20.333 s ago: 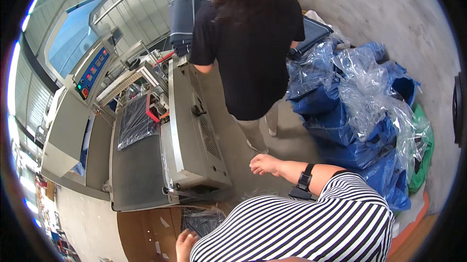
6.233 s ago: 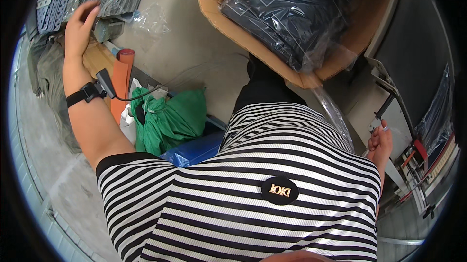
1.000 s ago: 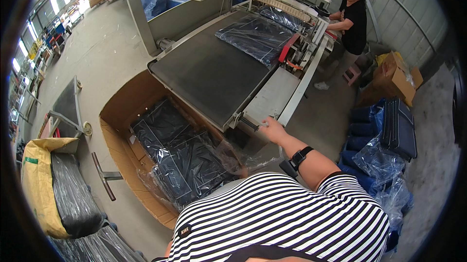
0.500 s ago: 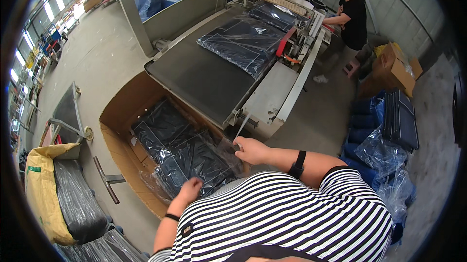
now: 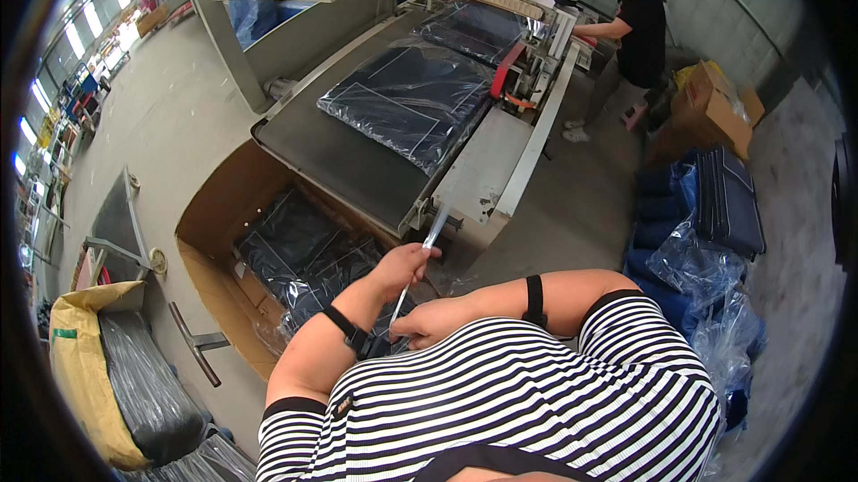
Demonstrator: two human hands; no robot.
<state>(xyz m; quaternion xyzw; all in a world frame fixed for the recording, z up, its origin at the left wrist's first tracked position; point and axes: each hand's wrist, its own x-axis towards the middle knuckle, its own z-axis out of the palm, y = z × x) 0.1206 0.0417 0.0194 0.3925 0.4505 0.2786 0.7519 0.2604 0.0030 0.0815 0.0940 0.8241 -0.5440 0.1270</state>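
A narrow strip of clear plastic film [image 5: 435,225] runs down from the front corner of the conveyor machine [image 5: 357,160]. My left hand [image 5: 404,269] is closed around it near that corner. Lower down and close to my body, my right hand [image 5: 427,321] pinches the same strip, which stretches taut between both hands. Under my left forearm, dark packages in clear plastic [image 5: 290,227] lie in a large cardboard box [image 5: 210,241]. Another dark, film-wrapped package [image 5: 407,102] rests flat on the belt, with a second wrapped package [image 5: 469,30] behind it.
A co-worker [image 5: 639,35] stands at the machine's far right side. Dark blue cases [image 5: 728,205] and loose plastic are piled to my right, near an open carton [image 5: 715,111]. At left are a trolley handle [image 5: 192,343], a yellow sack [image 5: 85,375] and a cart [image 5: 121,223].
My left hand has risen from over the box to grip the film strip. My right hand has drawn the strip down and left toward my body. The wrapped package has advanced toward me.
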